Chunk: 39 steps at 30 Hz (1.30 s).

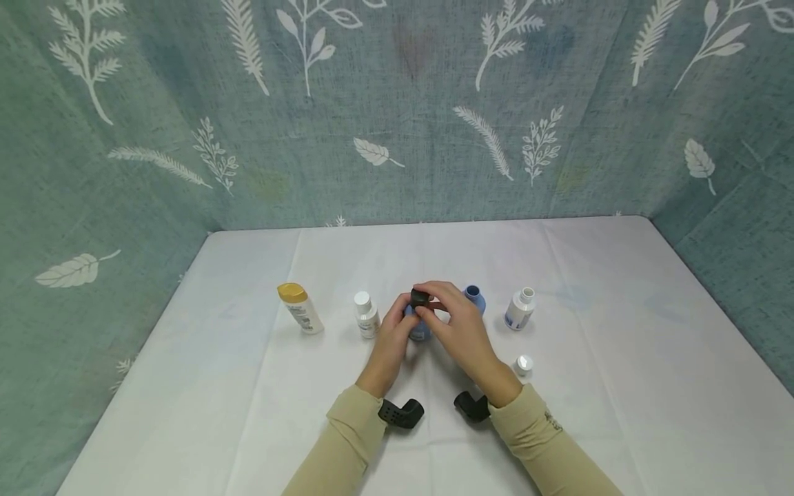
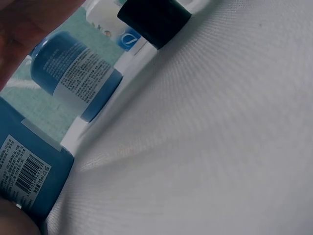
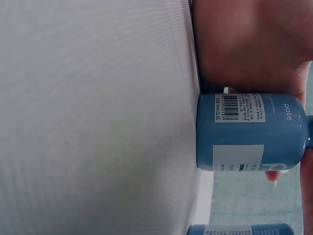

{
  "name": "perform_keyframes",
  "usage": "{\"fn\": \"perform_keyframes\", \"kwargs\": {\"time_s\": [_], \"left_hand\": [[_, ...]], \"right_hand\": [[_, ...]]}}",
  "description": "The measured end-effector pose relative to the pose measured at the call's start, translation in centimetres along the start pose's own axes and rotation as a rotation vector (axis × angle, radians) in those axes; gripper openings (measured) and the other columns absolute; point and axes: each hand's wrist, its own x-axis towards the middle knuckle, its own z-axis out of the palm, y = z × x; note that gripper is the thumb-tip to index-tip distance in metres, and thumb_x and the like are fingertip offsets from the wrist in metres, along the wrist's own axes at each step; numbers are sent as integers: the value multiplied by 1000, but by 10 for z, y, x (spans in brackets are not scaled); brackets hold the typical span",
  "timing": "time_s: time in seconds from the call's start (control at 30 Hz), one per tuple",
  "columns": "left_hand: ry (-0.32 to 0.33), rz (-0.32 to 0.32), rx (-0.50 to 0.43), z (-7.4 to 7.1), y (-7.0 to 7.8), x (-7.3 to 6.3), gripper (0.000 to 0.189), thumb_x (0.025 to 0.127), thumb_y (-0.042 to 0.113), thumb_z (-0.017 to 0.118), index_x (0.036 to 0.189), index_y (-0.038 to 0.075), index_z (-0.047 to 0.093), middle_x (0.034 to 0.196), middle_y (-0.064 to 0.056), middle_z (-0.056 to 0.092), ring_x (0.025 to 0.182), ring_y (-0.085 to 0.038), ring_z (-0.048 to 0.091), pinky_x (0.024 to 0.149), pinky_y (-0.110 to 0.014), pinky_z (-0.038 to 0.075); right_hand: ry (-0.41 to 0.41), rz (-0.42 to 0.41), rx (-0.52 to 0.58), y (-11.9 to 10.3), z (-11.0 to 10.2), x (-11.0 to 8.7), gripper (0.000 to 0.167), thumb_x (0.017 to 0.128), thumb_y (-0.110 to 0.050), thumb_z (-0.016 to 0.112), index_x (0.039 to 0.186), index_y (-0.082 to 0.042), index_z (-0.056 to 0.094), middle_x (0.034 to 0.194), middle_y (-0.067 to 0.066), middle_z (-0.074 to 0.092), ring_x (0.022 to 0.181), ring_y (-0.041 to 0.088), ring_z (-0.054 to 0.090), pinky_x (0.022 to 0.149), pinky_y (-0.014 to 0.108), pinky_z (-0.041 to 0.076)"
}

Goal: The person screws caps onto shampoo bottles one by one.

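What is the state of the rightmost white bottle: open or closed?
Open: the white bottle shows its bare round mouth, with no cap on it.

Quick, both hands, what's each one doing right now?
Left hand: closed, holding the blue bottle.
Right hand: closed, pinching the black cap at that bottle's top.

Soft, even head-view light, faint shadows on the white tabletop; dimmer, greyer wrist views
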Motion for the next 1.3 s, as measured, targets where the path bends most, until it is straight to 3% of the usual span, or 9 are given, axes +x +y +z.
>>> {"fn": "perform_keyframes", "kwargs": {"time_s": [0.37,0.67,0.9,1.1,1.3], "left_hand": [[-25,36,24,-1,0,-1,28,88,3,38,114,5,49,119,-3,49,112,-15,41,97,-36,27],[-35,32,13,-1,1,-1,27,87,4,38,113,5,48,119,-8,46,111,-15,39,97,-36,25],[-15,3,-46,-3,-21,6,25,87,3,44,110,9,50,113,-4,49,105,-16,43,92,-35,31],[42,-19,38,-2,-29,8,27,84,8,53,109,17,53,104,-2,54,96,-16,48,82,-33,38],[45,-8,60,-3,-31,9,33,83,9,56,114,19,53,110,-2,55,102,-16,49,86,-35,39]], "right_hand": [[12,15,11,1,1,-1,32,86,-19,60,117,-16,57,115,-7,53,105,9,50,81,24,45],[11,11,19,-1,1,-1,32,87,-12,57,119,-16,56,117,-7,54,103,9,52,80,22,45],[10,3,-14,-1,0,-2,35,85,-14,61,120,-16,55,116,-6,54,103,9,52,79,24,45],[9,15,-50,0,0,-3,36,83,-18,64,118,-18,57,115,-8,52,105,8,50,80,31,45],[11,4,-45,0,1,-2,35,83,-19,64,117,-17,58,116,-7,52,106,9,50,82,31,45]]}}
